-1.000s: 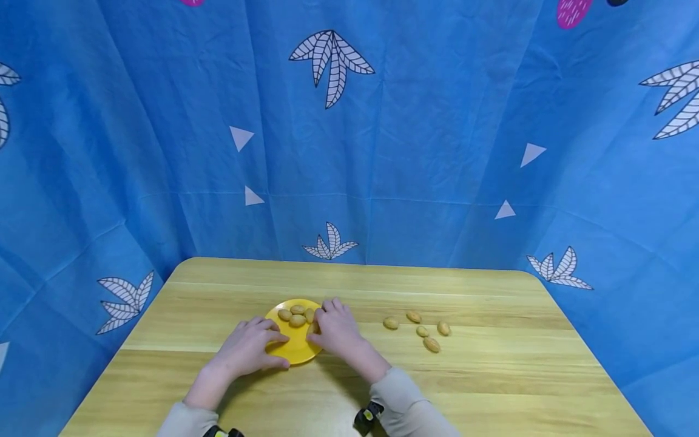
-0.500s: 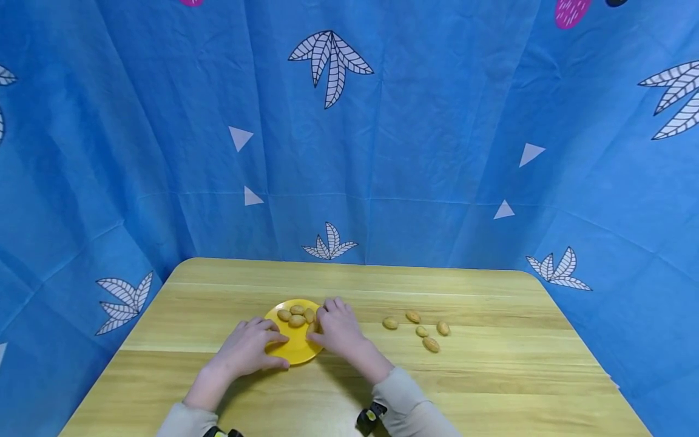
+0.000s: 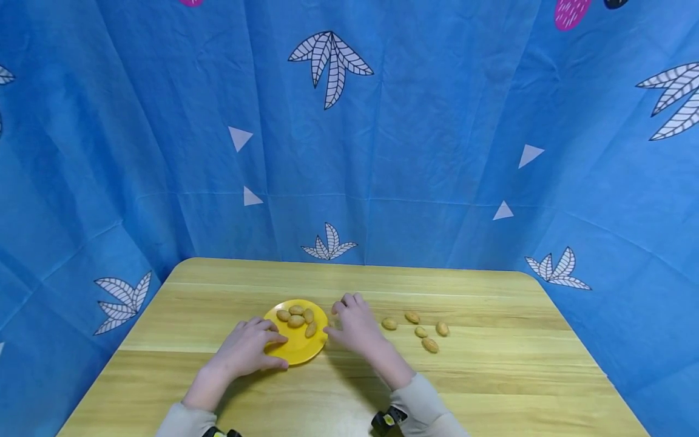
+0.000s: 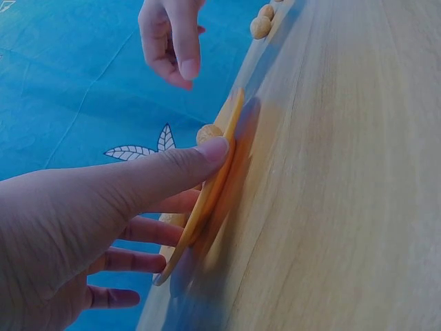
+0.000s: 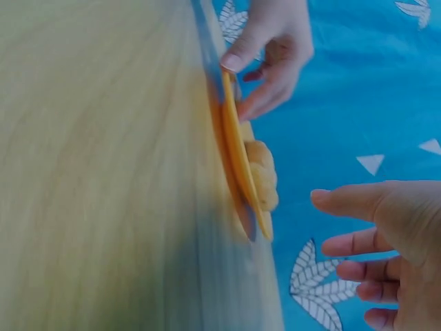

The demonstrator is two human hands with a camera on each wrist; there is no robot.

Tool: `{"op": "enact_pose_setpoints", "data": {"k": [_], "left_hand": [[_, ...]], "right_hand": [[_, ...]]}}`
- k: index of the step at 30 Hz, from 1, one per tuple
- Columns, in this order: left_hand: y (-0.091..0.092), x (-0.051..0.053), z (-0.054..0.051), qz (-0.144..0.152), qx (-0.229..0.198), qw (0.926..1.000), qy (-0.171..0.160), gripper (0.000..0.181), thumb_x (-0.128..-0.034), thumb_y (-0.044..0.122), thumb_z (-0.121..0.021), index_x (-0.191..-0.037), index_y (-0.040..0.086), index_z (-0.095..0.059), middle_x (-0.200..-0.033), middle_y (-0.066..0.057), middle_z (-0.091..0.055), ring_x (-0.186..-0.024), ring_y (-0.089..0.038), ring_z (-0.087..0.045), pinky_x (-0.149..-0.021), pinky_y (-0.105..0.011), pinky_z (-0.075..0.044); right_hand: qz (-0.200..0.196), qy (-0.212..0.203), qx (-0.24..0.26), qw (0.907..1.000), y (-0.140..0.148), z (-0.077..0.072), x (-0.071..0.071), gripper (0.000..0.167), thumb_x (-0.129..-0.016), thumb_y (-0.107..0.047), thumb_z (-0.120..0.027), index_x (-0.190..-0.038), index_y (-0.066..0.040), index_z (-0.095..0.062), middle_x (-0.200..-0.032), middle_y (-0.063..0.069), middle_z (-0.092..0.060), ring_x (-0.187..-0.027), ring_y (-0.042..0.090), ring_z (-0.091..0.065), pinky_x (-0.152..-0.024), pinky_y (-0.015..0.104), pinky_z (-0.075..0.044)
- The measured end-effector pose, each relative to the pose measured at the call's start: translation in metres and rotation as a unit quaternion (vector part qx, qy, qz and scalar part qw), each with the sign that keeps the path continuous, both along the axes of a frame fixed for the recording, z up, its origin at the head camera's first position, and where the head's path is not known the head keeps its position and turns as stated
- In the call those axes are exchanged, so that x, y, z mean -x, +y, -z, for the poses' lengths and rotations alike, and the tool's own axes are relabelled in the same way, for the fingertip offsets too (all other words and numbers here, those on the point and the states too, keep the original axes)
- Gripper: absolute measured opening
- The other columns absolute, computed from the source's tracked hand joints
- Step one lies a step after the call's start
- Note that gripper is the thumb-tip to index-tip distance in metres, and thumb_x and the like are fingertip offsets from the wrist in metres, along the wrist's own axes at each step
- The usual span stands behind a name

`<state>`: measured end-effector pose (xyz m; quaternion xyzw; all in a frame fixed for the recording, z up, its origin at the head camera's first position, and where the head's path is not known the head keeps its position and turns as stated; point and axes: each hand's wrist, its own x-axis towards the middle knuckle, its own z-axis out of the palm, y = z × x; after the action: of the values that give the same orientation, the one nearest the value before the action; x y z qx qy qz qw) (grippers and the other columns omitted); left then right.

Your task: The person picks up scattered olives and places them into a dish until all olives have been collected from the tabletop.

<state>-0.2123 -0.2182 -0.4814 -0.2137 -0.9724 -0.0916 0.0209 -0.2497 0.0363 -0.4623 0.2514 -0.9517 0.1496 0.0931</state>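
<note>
A yellow plate [image 3: 303,352] lies on the table with several tan, oval nuts [image 3: 296,321] grouped toward its far and right parts. They look like nuts in their shells. My left hand [image 3: 248,347] holds the plate at its left side. In the left wrist view its thumb presses the near rim and its fingers lie along the other side of the plate. My right hand [image 3: 357,328] is just right of the plate, fingers loosely bent and holding nothing. The right wrist view shows that right hand [image 5: 393,255] apart from the plate [image 5: 238,152].
More nuts [image 3: 430,345] lie scattered on the wooden table [image 3: 491,388], right of the right hand. A blue curtain [image 3: 426,121] with leaf prints hangs behind the table and at both sides. A small black device sits on each wrist.
My right hand has let go of a nut at the plate's right part and moved right, off the plate. That nut now shows on the plate. The left hand stays on the rim.
</note>
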Motion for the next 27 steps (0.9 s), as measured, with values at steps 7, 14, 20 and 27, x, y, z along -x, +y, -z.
{"op": "enact_pose_setpoints", "data": {"k": [7, 14, 20, 27], "left_hand": [[-0.001, -0.001, 0.001, -0.001, -0.005, 1.0000, 0.000, 0.052, -0.0703, 0.059, -0.078, -0.109, 0.023, -0.076, -0.111, 0.000, -0.067, -0.102, -0.021, -0.056, -0.083, -0.045, -0.044], [-0.002, 0.000, 0.003, 0.000, -0.002, 1.0000, 0.005, 0.053, -0.0701, 0.059, -0.077, -0.109, 0.024, -0.076, -0.111, 0.001, -0.067, -0.101, -0.020, -0.056, -0.082, -0.043, -0.044], [-0.001, -0.001, 0.002, -0.001, -0.006, 1.0000, 0.000, 0.052, -0.0700, 0.058, -0.078, -0.109, 0.024, -0.076, -0.111, 0.001, -0.067, -0.102, -0.020, -0.055, -0.082, -0.043, -0.044], [0.000, -0.002, 0.000, -0.003, -0.009, 0.9999, -0.004, 0.053, -0.0702, 0.058, -0.078, -0.110, 0.024, -0.075, -0.111, 0.000, -0.067, -0.102, -0.020, -0.055, -0.082, -0.044, -0.044]], "right_hand": [[0.025, 0.011, 0.032, 0.9991, 0.020, -0.003, 0.000, 0.038, -0.082, -0.039, -0.076, -0.102, -0.008, -0.067, -0.101, 0.005, -0.058, -0.094, 0.021, -0.047, -0.081, 0.036, -0.045], [0.072, -0.009, 0.070, 0.9949, 0.042, -0.003, 0.003, 0.036, -0.082, -0.036, -0.077, -0.104, -0.009, -0.067, -0.102, 0.005, -0.059, -0.093, 0.022, -0.046, -0.081, 0.037, -0.043], [0.117, -0.020, 0.083, 0.9895, 0.061, 0.001, 0.008, 0.037, -0.081, -0.037, -0.077, -0.106, -0.011, -0.067, -0.107, 0.008, -0.060, -0.098, 0.024, -0.048, -0.082, 0.038, -0.044], [0.131, -0.007, 0.088, 0.9875, 0.082, 0.011, 0.012, 0.037, -0.079, -0.033, -0.079, -0.103, -0.008, -0.066, -0.105, 0.012, -0.061, -0.097, 0.028, -0.049, -0.085, 0.044, -0.044]]}}
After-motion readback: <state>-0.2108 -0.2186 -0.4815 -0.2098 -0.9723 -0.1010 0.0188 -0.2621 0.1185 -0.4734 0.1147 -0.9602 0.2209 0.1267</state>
